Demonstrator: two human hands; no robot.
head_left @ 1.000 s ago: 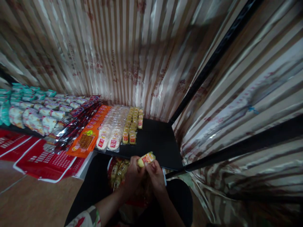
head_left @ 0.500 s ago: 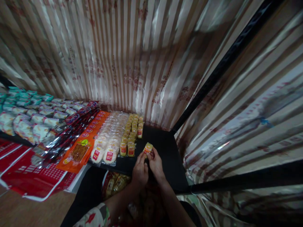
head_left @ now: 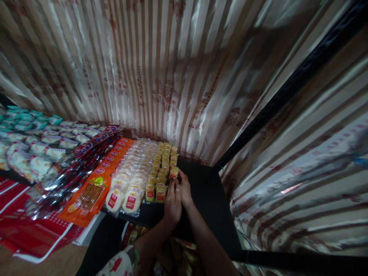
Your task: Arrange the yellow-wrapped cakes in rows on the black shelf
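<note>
Both hands meet at the front of the third column of small yellow snack packets (head_left: 160,194), which stand in rows on a black shelf (head_left: 201,199). A single yellow snack packet (head_left: 174,172) with a red and orange label is pinched at my fingertips. My right hand (head_left: 184,188) grips its right side, fingers closed. My left hand (head_left: 173,202) has its fingers together at the packet's lower edge. Left of these columns lie two overlapping rows of clear-wrapped round white crackers (head_left: 131,199) with red labels.
Orange bags of stick snacks (head_left: 92,191), dark red shiny packs (head_left: 71,165), white striped packs (head_left: 43,153) and teal packs (head_left: 23,119) extend leftward. Red bags (head_left: 34,230) hang at the front left. A striped sheet (head_left: 161,76) hangs behind; a black post (head_left: 273,99) slants at right.
Both hands have carried the yellow packet left and away from me, from over the bare shelf to the front of the third column. The view has shifted slightly.
</note>
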